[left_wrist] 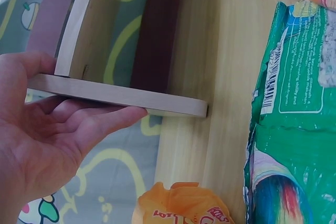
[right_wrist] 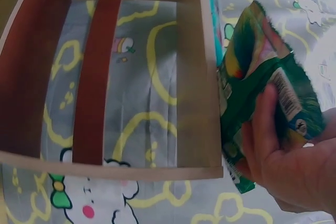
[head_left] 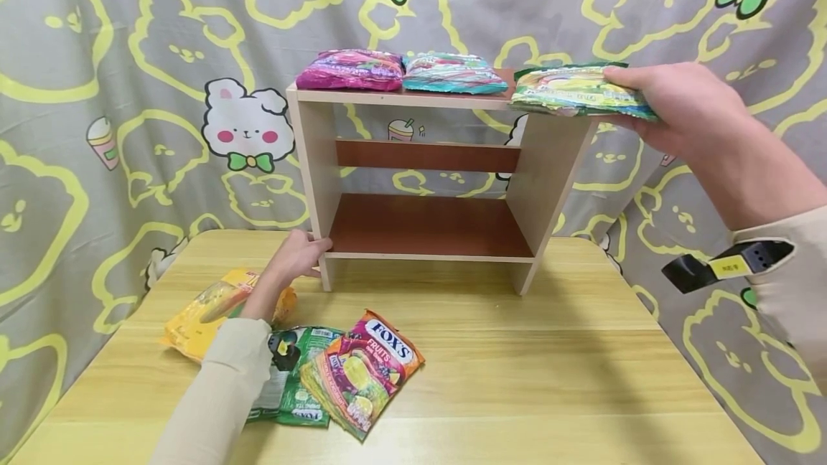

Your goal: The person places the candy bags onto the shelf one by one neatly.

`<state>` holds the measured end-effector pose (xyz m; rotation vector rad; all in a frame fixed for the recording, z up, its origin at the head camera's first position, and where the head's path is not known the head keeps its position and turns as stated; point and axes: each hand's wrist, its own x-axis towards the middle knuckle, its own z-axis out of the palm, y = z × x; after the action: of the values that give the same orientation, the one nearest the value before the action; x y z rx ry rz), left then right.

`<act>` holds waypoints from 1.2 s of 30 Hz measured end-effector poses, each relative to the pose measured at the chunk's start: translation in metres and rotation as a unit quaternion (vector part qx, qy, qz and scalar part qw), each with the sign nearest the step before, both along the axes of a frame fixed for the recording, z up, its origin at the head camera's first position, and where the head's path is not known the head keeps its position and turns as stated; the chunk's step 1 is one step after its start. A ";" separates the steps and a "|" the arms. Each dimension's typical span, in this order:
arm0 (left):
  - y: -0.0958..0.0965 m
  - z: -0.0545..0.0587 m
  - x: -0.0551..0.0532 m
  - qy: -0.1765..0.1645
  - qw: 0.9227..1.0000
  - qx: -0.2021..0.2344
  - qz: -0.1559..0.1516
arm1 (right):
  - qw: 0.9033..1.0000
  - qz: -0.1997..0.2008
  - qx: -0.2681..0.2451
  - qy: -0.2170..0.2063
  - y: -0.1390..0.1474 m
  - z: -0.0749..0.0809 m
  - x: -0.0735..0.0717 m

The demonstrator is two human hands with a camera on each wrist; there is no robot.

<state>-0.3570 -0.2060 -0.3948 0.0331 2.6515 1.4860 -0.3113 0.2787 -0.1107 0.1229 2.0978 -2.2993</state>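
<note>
My right hand (head_left: 691,106) holds a green-and-yellow candy bag (head_left: 575,90) at the right end of the shelf's top board, thumb above and fingers underneath. In the right wrist view, the fingers spread over the bag's green back (right_wrist: 252,87). With thumb and fingers on either side, my left hand (head_left: 298,257) grips the left side panel (left_wrist: 121,94) of the small wooden shelf (head_left: 429,258) near its lower board. On the top board lie a purple candy bag (head_left: 352,70) and, right beside it, a turquoise candy bag (head_left: 452,73).
Near my left forearm, a yellow bag (head_left: 205,314), a green bag (head_left: 300,379) and an orange-and-purple Fox's bag (head_left: 365,372) lie on the wooden table (head_left: 517,379). The Fox's bag overlaps the green one. A patterned curtain (head_left: 161,185) hangs behind the shelf.
</note>
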 end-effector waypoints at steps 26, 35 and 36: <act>-0.001 -0.001 0.000 0.001 1.000 -0.001 0.000 | 0.930 -0.076 0.352 0.070 -0.014 -0.015 0.019; 0.001 -0.002 0.001 0.003 1.000 0.001 0.003 | 0.871 -0.147 0.457 0.103 -0.022 -0.028 0.011; 0.001 -0.002 0.000 0.003 1.000 0.001 0.004 | 0.869 -0.153 0.458 0.107 -0.023 -0.029 0.009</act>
<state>-0.3567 -0.2052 -0.3963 0.0280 2.6568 1.4935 -0.3022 0.2561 -0.1394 0.2305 3.3015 -1.2202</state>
